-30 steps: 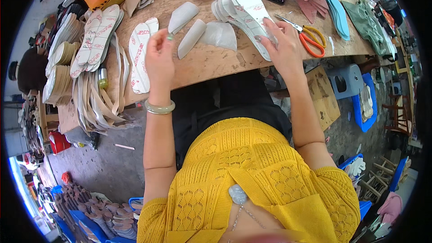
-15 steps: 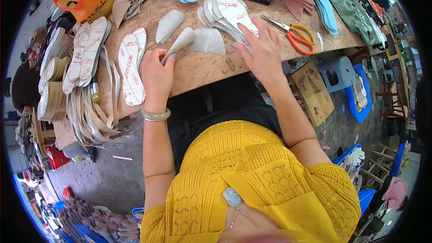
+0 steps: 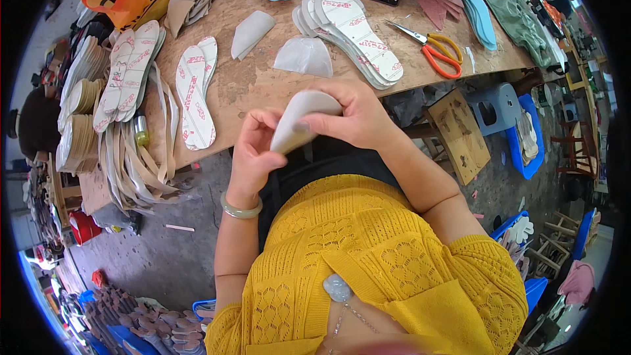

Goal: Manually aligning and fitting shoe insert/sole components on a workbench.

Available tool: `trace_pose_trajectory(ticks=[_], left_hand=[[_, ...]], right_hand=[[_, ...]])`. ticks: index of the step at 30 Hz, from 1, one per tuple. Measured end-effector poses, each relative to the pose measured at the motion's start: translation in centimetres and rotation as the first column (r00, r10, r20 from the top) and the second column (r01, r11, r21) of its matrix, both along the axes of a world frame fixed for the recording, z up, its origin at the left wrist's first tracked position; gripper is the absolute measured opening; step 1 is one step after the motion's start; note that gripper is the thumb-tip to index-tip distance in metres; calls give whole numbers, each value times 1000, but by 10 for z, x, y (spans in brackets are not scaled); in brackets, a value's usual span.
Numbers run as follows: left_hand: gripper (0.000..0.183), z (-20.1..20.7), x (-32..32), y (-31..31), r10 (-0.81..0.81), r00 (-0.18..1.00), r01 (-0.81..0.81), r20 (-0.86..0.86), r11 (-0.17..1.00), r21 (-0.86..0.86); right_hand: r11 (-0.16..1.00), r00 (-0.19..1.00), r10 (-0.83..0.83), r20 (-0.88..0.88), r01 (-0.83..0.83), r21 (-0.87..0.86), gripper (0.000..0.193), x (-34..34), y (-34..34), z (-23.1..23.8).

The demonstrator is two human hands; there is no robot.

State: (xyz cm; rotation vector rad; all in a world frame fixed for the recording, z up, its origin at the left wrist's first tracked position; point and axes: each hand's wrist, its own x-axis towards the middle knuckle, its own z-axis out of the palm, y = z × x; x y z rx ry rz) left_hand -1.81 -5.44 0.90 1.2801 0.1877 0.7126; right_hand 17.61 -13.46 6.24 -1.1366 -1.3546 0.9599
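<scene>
A bare lane of worktop [image 3: 229,92] runs back between the insole pair [image 3: 196,95] and left white piece [image 3: 252,31], while the held piece [image 3: 302,118] obstructs the front edge, and insole stack [image 3: 360,36] plus scissors [image 3: 441,56] block the right.

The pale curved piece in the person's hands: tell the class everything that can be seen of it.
The pale curved piece is greyish white, thin and smooth-looking; its exact material cannot be told. It is bent and tilted, held in the air beside the near edge of the table. The left hand touches its lower left side; the right hand holds its upper right, thumb across its face.
</scene>
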Motion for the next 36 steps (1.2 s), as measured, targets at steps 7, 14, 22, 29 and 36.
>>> trace_pose_trajectory(ticks=[7,14,22,29,36], left_hand=[[112,20,31,-28,-141,980,200,144,743,-639],[65,1,13,-31,27,959,209,283,606,-767],[35,7,-13,-21,109,993,-39,42,647,-762],[36,14,-69,4,502,865,-425,-13,717,-553],[38,-3,-126,35,698,704,-587,132,676,-445]], right_hand=[[960,967,254,27,-255,113,19,-17,2,-5],[988,948,-99,303,58,141,24,-20,9,-14],[965,948,-197,249,143,222,23,-37,33,-22],[975,952,-171,254,126,184,33,-66,74,-27],[893,648,-195,736,-194,407,51,-130,111,-60]])
